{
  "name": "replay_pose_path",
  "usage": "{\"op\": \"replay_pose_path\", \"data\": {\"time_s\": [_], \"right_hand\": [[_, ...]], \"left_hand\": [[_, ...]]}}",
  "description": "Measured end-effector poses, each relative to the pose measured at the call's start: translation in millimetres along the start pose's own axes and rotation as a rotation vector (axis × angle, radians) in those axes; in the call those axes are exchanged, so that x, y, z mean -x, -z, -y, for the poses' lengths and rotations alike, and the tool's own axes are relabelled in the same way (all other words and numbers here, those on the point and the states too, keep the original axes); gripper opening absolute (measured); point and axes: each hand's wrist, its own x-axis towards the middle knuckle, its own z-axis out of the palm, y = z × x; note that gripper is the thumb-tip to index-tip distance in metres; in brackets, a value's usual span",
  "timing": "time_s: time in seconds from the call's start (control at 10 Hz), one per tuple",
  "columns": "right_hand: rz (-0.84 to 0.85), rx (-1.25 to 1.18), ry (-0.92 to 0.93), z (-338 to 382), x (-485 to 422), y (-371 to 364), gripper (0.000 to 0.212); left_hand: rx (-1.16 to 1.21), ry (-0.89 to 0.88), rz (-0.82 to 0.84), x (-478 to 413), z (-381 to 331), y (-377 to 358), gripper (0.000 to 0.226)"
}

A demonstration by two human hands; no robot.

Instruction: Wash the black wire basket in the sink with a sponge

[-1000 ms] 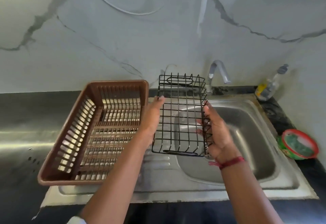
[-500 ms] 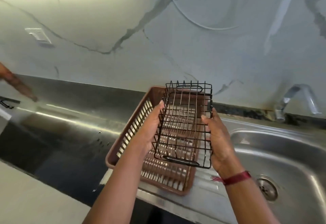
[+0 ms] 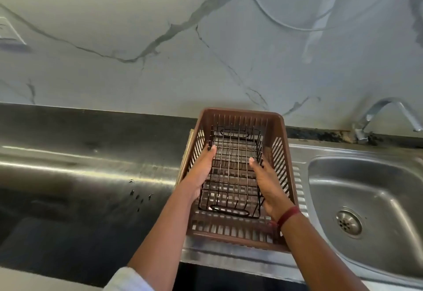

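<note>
The black wire basket (image 3: pixel 231 171) sits low inside a brown plastic slatted basket (image 3: pixel 281 144) on the steel draining board. My left hand (image 3: pixel 201 171) holds its left side wall and my right hand (image 3: pixel 267 183) holds its right side wall, fingers along the wires. A red thread band circles my right wrist. The steel sink (image 3: pixel 375 190) lies to the right with its drain (image 3: pixel 349 222) showing. No sponge is in view.
A chrome tap (image 3: pixel 386 116) stands behind the sink at the far right. A dark countertop (image 3: pixel 80 176) with a few water drops stretches left. The marble wall carries a white cable (image 3: pixel 270 15) and a switch plate (image 3: pixel 9 34).
Both hands carried the wire basket from over the sink leftward and down into the brown basket. My view swung left, so the soap bottle and the round container dropped out of sight.
</note>
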Motion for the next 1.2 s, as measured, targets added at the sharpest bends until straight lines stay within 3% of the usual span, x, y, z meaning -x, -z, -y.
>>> {"op": "replay_pose_path", "data": {"time_s": [0.4, 0.7, 0.9, 1.1, 1.2], "right_hand": [[-0.085, 0.162, -0.12, -33, -35, -5, 0.081], [-0.075, 0.124, -0.135, -37, -40, -5, 0.085], [-0.093, 0.179, -0.076, -28, -33, -7, 0.083], [-0.113, 0.461, 0.132, -7, -29, -3, 0.084], [-0.145, 0.719, 0.25, 16, -26, 5, 0.084]], "left_hand": [[-0.055, 0.065, 0.034, -54, 45, -2, 0.067], [-0.124, 0.034, 0.024, -60, 51, -3, 0.064], [-0.302, -0.168, -0.029, -55, 51, -5, 0.069], [-0.628, -0.398, -0.195, -53, 35, -9, 0.067], [-0.837, -0.53, -0.113, -47, 18, -13, 0.072]]}}
